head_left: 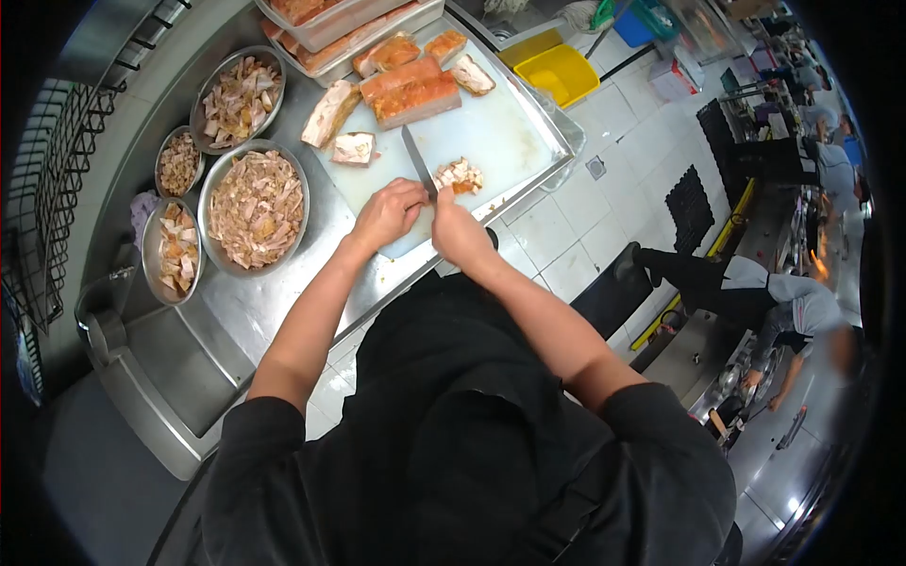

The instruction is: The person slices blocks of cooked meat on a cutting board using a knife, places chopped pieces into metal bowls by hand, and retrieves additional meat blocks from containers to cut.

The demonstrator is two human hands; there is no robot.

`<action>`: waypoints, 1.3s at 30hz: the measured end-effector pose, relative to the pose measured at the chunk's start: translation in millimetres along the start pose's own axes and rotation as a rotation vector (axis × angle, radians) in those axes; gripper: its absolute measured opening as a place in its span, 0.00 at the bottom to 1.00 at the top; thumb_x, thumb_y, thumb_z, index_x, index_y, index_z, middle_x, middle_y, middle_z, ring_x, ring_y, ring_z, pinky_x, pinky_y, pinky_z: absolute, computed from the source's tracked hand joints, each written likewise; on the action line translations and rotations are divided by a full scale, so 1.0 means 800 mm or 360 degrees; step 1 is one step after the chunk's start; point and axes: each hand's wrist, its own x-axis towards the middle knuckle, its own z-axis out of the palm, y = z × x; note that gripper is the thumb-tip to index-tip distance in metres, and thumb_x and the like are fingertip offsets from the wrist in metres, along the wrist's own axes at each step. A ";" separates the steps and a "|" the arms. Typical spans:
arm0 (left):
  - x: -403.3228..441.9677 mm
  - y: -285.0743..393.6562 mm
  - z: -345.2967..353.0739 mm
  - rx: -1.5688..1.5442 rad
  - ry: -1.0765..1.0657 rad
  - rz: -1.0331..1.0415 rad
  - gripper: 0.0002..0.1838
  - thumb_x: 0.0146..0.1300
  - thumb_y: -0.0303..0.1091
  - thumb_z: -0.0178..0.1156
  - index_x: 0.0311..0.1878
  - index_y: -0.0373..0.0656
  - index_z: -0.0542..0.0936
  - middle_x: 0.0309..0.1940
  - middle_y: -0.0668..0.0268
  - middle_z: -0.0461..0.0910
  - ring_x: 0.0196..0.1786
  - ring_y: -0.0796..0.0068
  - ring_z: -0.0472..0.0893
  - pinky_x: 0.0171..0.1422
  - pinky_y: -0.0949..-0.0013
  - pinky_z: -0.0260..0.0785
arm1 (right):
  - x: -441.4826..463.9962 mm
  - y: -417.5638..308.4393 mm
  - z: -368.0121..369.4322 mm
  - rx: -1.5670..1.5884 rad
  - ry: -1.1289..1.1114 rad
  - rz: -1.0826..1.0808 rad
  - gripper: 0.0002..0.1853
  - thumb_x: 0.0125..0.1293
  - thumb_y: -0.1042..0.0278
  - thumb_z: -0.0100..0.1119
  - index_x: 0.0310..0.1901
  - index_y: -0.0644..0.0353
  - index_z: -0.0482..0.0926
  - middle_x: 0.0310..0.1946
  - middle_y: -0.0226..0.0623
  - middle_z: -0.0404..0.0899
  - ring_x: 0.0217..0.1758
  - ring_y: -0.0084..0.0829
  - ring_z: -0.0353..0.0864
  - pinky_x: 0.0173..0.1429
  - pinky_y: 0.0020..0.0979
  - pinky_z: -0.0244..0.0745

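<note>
My right hand (460, 229) grips a kitchen knife (413, 151), its blade pointing away from me over the white cutting board (514, 132). Just left of the blade, my left hand (389, 215) has its fingers curled in on the board; what lies under them, if anything, is hidden. A small pile of chopped meat (461, 176) sits right of the knife. Farther back lie a large browned slab of roast pork (415, 92) and several smaller pieces, one pale block (354, 148) among them.
Left of the board stand several metal bowls of cut meat, the largest (304, 209) closest. Plastic tubs (429, 11) of meat are at the back. A steel sink (179, 363) is at lower left, a yellow bucket (557, 75) beyond the board. A co-worker (783, 297) stands right.
</note>
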 end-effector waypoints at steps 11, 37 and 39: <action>-0.007 0.011 0.016 0.0256 0.0173 -0.0398 0.12 0.64 0.23 0.63 0.50 0.40 0.85 0.47 0.57 0.85 0.53 0.54 0.83 0.59 0.58 0.76 | -0.030 0.074 -0.085 0.0191 0.0388 -0.0229 0.19 0.74 0.64 0.53 0.58 0.70 0.66 0.33 0.64 0.83 0.35 0.61 0.86 0.42 0.57 0.78; 0.087 0.044 0.030 -0.1781 0.2316 -0.0955 0.20 0.76 0.42 0.59 0.61 0.36 0.77 0.53 0.62 0.80 0.57 0.68 0.80 0.67 0.68 0.70 | -0.045 -0.050 -0.095 -0.0484 -0.0237 -0.0333 0.15 0.68 0.72 0.50 0.52 0.71 0.65 0.34 0.67 0.83 0.39 0.64 0.86 0.47 0.59 0.77; 0.081 0.011 -0.003 -0.2644 0.2430 -0.0610 0.12 0.75 0.39 0.58 0.51 0.41 0.77 0.48 0.62 0.81 0.56 0.66 0.80 0.67 0.68 0.72 | -0.054 -0.086 -0.117 -0.0532 -0.0258 -0.0346 0.15 0.67 0.73 0.50 0.52 0.72 0.65 0.33 0.67 0.83 0.38 0.65 0.85 0.47 0.60 0.77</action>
